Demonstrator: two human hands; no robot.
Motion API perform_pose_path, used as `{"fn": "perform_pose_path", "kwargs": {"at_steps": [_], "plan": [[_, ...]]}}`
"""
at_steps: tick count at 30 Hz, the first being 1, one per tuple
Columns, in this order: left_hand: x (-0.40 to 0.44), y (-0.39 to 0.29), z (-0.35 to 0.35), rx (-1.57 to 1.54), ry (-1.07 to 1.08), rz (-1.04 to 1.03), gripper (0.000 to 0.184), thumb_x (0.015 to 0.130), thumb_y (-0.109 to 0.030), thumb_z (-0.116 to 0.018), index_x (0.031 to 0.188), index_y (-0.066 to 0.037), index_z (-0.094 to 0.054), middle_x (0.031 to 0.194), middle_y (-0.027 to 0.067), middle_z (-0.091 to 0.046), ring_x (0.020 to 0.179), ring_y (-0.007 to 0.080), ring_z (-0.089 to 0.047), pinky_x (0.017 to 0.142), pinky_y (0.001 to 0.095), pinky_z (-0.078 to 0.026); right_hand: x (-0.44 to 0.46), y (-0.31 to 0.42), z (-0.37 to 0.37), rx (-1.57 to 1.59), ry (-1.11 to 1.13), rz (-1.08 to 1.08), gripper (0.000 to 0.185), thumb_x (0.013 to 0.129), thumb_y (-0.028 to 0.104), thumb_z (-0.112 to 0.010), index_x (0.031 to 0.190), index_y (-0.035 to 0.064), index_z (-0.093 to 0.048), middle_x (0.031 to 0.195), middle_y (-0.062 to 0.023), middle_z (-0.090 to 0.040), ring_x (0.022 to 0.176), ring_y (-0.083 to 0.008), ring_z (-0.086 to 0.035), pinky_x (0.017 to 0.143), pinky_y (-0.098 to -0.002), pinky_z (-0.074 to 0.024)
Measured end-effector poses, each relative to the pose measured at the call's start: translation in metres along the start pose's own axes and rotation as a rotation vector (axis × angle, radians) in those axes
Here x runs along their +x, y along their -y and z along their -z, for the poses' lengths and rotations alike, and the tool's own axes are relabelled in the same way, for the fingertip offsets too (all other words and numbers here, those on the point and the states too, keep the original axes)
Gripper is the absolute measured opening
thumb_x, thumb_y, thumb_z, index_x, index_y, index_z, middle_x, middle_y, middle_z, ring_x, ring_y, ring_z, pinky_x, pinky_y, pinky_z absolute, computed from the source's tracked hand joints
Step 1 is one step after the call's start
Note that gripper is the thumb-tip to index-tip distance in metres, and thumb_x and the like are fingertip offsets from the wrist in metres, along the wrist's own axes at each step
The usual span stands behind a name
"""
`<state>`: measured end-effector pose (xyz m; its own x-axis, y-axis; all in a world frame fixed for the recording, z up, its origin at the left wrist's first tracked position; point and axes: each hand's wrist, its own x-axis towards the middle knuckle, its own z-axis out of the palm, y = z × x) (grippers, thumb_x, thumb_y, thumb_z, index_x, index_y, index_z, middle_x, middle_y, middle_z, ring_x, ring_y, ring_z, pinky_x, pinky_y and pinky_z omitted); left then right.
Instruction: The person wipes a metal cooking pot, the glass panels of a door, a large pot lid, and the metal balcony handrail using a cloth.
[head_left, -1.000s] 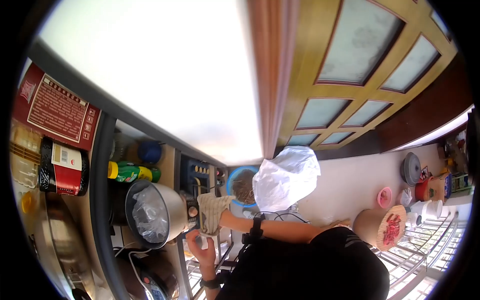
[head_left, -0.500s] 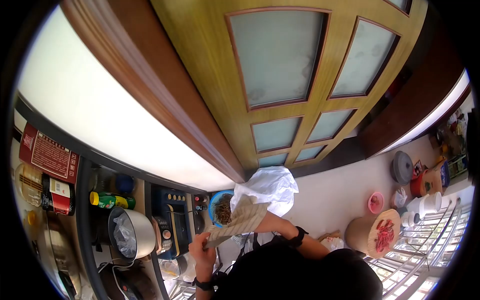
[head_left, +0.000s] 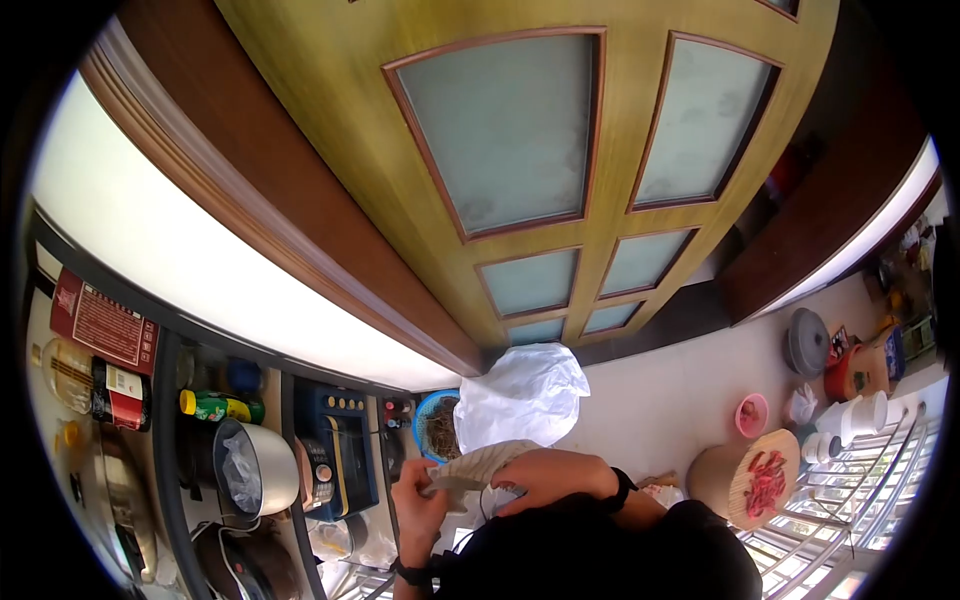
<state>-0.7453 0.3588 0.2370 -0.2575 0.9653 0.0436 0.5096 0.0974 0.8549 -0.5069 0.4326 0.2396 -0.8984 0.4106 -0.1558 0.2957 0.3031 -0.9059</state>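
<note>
Between my two hands is a beige striped sheet (head_left: pixel 485 462) that looks like cloth, bent and held low in front of my body. My left hand (head_left: pixel 418 500) pinches its left end. At its right end my right hand (head_left: pixel 555 474) curls round the edge, with part of the fingers hidden. Just beyond the sheet stands a crumpled white plastic bag (head_left: pixel 525 395). Against the bag's left side is a blue basket (head_left: pixel 421 416) with brown, dry, stringy stuff in it.
Shelves on the left hold a pot (head_left: pixel 270 468), a green bottle (head_left: pixel 225 406) and a dark blue oven (head_left: pixel 348 450). A wooden door (head_left: pixel 590 150) with frosted panes rises ahead. To the right are a round stand (head_left: pixel 720 480) topped with red pieces and a pink bowl (head_left: pixel 751 414).
My right hand has come inward and closer to my body, and the sheet is more bent together. My left hand has moved slightly right. More of the white bag shows.
</note>
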Motion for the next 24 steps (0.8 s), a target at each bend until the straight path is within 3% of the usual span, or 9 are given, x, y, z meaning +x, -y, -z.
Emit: {"fn": "perform_pose_path", "kwargs": {"at_steps": [6, 11, 16, 20, 21, 24], "plan": [[-0.009, 0.0, 0.0, 0.143, 0.177, -0.079, 0.02, 0.073, -0.008, -0.078, 0.083, -0.005, -0.061, 0.055, 0.0055, -0.051, 0.05, 0.0115, -0.047, 0.048, 0.0301, -0.035, 0.019, 0.029, -0.026, -0.045, -0.307, 0.008, 0.045, 0.082, 0.029, -0.077, 0.111, 0.0069, -0.05, 0.091, -0.0143, -0.063, 0.086, -0.0369, -0.061, 0.075, -0.0435, -0.0475], [-0.016, 0.02, 0.029, -0.01, 0.219, -0.017, 0.022, 0.075, -0.006, -0.077, 0.089, -0.005, -0.059, 0.057, 0.004, -0.047, 0.053, 0.0101, -0.045, 0.05, 0.0292, -0.036, 0.052, 0.039, -0.079, -0.46, -0.447, -0.031, 0.035, 0.082, 0.019, -0.069, 0.112, 0.0056, -0.055, 0.086, -0.016, -0.064, 0.082, -0.0352, -0.063, 0.073, -0.0441, -0.0492], [-0.038, 0.063, 0.055, -0.257, 0.323, 0.146, 0.024, 0.075, -0.005, -0.078, 0.09, -0.006, -0.058, 0.062, 0.0031, -0.048, 0.059, 0.0063, -0.046, 0.053, 0.0255, -0.037, 0.072, 0.06, -0.102, -0.539, -0.535, -0.047, 0.025, 0.08, 0.009, -0.062, 0.104, 0.0049, -0.065, 0.083, -0.0154, -0.064, 0.08, -0.0342, -0.063, 0.074, -0.0435, -0.0502], [-0.055, 0.122, 0.055, 0.075, 0.343, -0.071, 0.026, 0.075, -0.017, -0.08, 0.09, -0.005, -0.061, 0.072, 0.0103, -0.063, 0.064, 0.0219, -0.063, 0.06, 0.034, -0.048, 0.065, 0.066, -0.116, -0.485, -0.632, -0.062, 0.033, 0.077, 0.007, -0.06, 0.109, 0.0036, -0.065, 0.088, -0.0154, -0.066, 0.084, -0.035, -0.063, 0.077, -0.0444, -0.05], [-0.057, 0.13, 0.053, 0.164, 0.357, -0.037, 0.025, 0.076, -0.021, -0.078, 0.089, -0.005, -0.064, 0.078, 0.0126, -0.068, 0.071, 0.0296, -0.067, 0.065, 0.0391, -0.051, 0.059, 0.07, -0.117, -0.469, -0.642, -0.078, 0.035, 0.075, 0.007, -0.06, 0.109, 0.003, -0.065, 0.09, -0.0152, -0.066, 0.085, -0.0352, -0.063, 0.078, -0.0447, -0.0498], [-0.065, 0.164, 0.045, 0.198, 0.318, 0.04, 0.023, 0.074, -0.02, -0.079, 0.088, -0.007, -0.066, 0.077, 0.0116, -0.067, 0.073, 0.028, -0.067, 0.066, 0.039, -0.051, 0.036, 0.06, -0.114, -0.419, -0.792, -0.085, 0.033, 0.076, 0.007, -0.059, 0.108, 0.0029, -0.066, 0.09, -0.0158, -0.068, 0.087, -0.0357, -0.064, 0.081, -0.0451, -0.0505]]}}
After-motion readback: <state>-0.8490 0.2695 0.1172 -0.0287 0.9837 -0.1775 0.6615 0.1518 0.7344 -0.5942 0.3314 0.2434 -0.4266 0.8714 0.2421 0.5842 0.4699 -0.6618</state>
